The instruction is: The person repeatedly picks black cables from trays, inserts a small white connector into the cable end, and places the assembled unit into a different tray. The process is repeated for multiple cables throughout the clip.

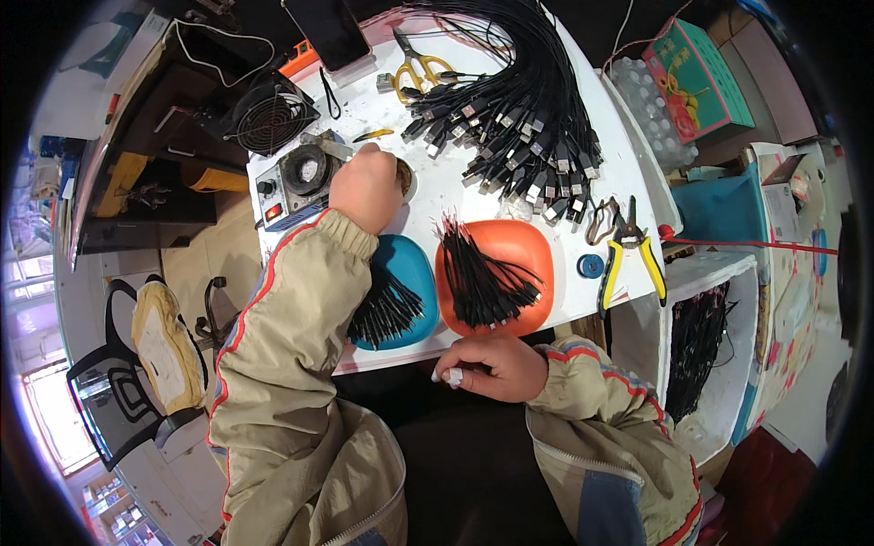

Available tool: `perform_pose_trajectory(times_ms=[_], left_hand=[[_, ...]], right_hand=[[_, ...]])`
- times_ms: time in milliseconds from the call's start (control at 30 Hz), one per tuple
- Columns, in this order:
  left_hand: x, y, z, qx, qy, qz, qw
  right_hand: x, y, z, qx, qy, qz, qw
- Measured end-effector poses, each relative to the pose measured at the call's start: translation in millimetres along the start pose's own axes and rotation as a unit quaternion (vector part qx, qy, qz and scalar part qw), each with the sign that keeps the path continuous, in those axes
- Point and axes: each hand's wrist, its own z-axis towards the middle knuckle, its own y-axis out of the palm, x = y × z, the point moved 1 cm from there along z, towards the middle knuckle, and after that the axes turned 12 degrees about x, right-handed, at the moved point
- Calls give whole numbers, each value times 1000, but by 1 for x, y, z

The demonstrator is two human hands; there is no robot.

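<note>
My left hand [366, 191] is closed over the white table, beside a soldering station [305, 177] and a round tin [403, 179]. Its fingertips are hidden behind the back of the hand, so what they grip does not show. At the table's front edge, my right hand [496, 366] has its fingers curled together, with white wraps on two fingertips; anything between them is too small to see. Short black cables [390, 305] lie in a blue tray [393, 250] below my left wrist. An orange tray [523, 238] beside it carries black cables [482, 282] with stripped ends.
Behind the trays lies a big bundle of black USB cables [537, 118]. Yellow-handled scissors [414, 68], wire strippers [628, 259] and a blue spool [590, 266] are on the table. A small fan [270, 118] stands left; a white foam box [637, 346] sits right.
</note>
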Motion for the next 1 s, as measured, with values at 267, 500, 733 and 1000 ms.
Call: perform_pose_trajectory(times_ms=[267,500,733,1000], left_hand=[[-6,-35,-19,21,-12,-48,999],[-30,-84,-45,104,3,-100,990],[-76,-98,-43,123,-14,-71,990],[-99,-85,-21,96,7,-12,995]], right_hand=[[6,9,-11,-24,13,-62,998],[6,25,-20,-58,-8,-136,989],[6,32,-18,-71,-1,-160,985],[10,27,-14,-81,18,-191,978]])
